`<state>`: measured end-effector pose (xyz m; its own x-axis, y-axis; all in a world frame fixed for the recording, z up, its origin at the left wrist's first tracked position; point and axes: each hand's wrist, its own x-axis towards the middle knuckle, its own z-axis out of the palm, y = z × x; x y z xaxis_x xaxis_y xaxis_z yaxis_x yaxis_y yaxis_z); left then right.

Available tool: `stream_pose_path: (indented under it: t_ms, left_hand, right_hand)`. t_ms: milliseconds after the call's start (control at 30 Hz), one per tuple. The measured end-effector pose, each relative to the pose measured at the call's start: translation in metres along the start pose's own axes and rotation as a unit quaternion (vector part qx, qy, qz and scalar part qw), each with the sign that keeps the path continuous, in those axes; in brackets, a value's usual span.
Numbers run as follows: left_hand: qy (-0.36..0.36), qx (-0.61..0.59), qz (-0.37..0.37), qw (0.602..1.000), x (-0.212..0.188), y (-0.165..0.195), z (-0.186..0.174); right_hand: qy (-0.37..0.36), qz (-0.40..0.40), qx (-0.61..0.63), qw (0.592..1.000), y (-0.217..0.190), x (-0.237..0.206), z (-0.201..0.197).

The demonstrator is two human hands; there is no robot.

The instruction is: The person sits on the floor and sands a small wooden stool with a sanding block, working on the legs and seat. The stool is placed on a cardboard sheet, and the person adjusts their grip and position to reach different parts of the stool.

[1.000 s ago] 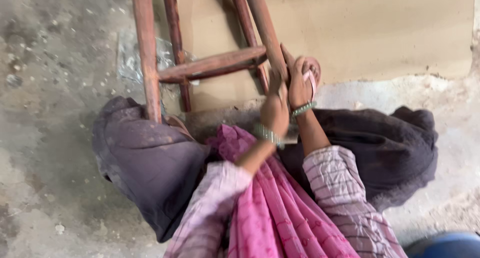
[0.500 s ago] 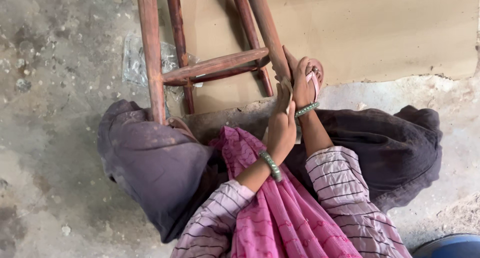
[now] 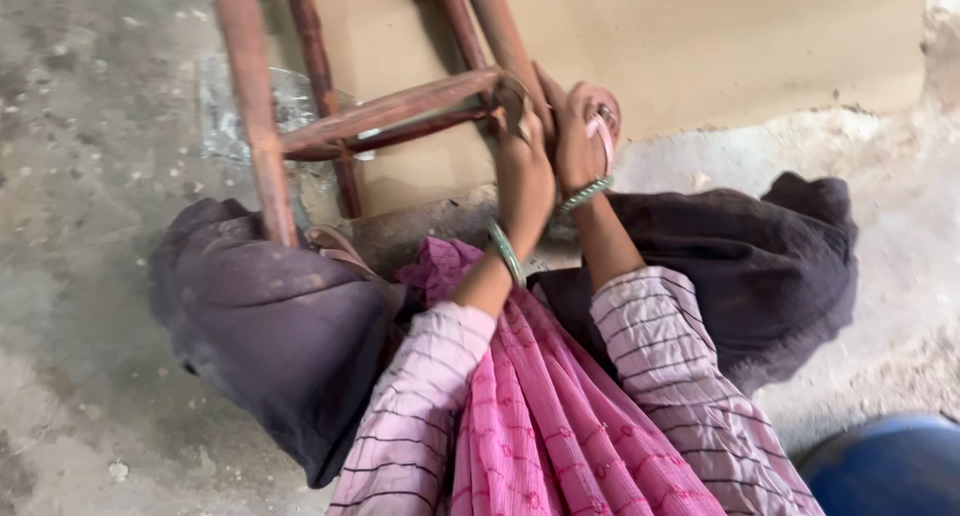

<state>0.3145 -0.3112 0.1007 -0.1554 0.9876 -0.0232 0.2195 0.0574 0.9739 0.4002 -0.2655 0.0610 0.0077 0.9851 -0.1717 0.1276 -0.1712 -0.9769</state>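
1. Nearest you: pink cloth [image 3: 560, 426] over your lap, below the wooden frame [image 3: 390, 111].
2. Your left hand [image 3: 522, 171] reaches up to the frame's crossbar joint; fingers touch the wood, grip unclear.
3. Your right hand [image 3: 578, 141], just right of the left, is curled closed on the frame's leg.
4. Beyond the frame: tan board [image 3: 720, 46] on the floor.

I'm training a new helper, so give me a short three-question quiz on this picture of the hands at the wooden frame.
1. True or false: both hands meet where the crossbar joins the leg.
2. What does each wrist wear?
3. The sheet under the frame is: A cardboard, B metal, C cloth.

Key:
1. True: left hand and right hand meet at the wooden frame joint.
2. A green bangle.
3. A: cardboard sheet.
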Motion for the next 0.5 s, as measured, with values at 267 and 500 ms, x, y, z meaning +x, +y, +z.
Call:
stream_pose_path:
  t_ms: [267,500]
  left_hand:
    - [-0.046,0.004,-0.051,0.998,-0.026,-0.015,-0.005]
    - [-0.090,0.107,-0.247,0.959,0.007,0.003,-0.011]
  right_hand:
    - [-0.041,0.000,0.209,0.977,0.019,0.003,0.005]
    - [-0.031,0.014,0.218,0.975,0.013,-0.006,0.008]
